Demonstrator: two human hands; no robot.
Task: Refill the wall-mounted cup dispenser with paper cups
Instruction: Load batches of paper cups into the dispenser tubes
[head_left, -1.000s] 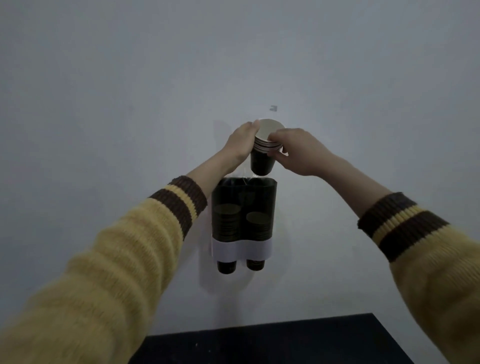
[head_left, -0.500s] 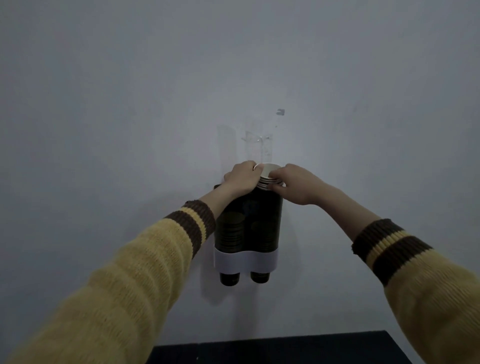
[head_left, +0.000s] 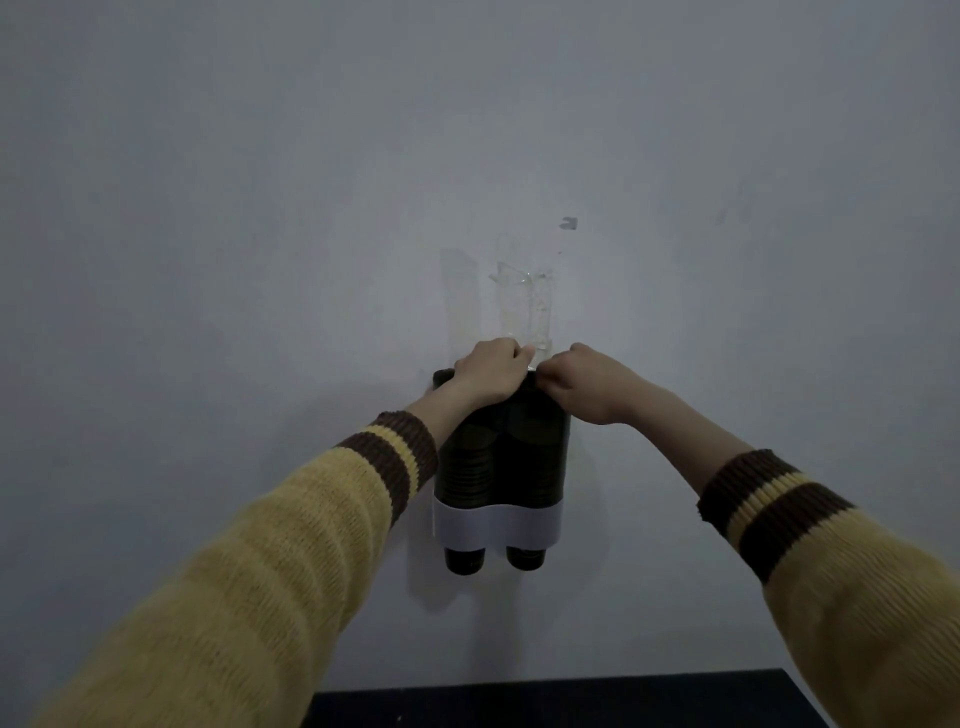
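Observation:
A dark, see-through twin-tube cup dispenser (head_left: 501, 467) with a white band hangs on the wall. Stacked dark paper cups fill both tubes, and two cup bottoms (head_left: 464, 560) poke out below the band. My left hand (head_left: 491, 371) and my right hand (head_left: 592, 382) meet at the top of the right tube. Their fingers curl over the stack of paper cups (head_left: 530, 367), of which only a sliver of white rim shows between them. The rest of that stack is hidden by my hands and the tube.
A clear plastic bracket (head_left: 522, 306) is stuck to the grey wall just above the dispenser. A small tape mark (head_left: 569, 223) sits higher up on the right. The far edge of a black table (head_left: 561, 699) lies below the dispenser.
Both hands have lowered the stack of cups from above the dispenser down into the right tube. The rims now sit at the tube's top, and the bracket above has come into sight.

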